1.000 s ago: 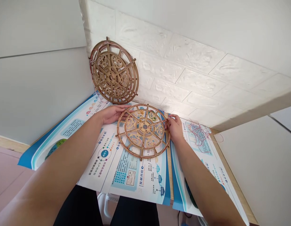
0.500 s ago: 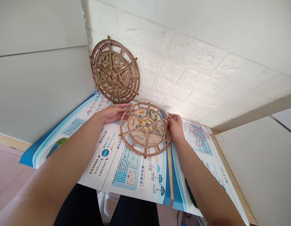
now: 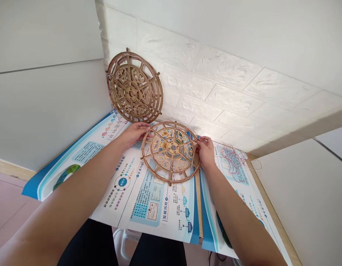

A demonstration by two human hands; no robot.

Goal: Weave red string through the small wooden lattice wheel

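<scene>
A round gold openwork frame [image 3: 173, 146] with spokes, scrollwork and thin reddish and white wires is in front of me, slightly above or on the printed sheets; its exact contact is unclear. At its upper left rim, my left hand [image 3: 135, 134] is closed with bent fingers and the thumb at the edge. My right hand [image 3: 206, 150] pinches the right rim, where a wire runs; the fingertips are partly hidden. Behind my left hand, a stack of similar round frames [image 3: 131, 94], wired around the rims, leans against the wall.
Printed sheets [image 3: 110, 184] in blue and white cover the wooden table [image 3: 198, 192]. A tangle of thin reddish and white wire [image 3: 234, 159] lies to the right. White brick-pattern wall [image 3: 228, 74] stands behind, with pale panels [image 3: 49, 111] on both sides.
My left hand's fingers have bent and drawn in at the frame's rim. The right hand keeps its place, and the view has shifted slightly.
</scene>
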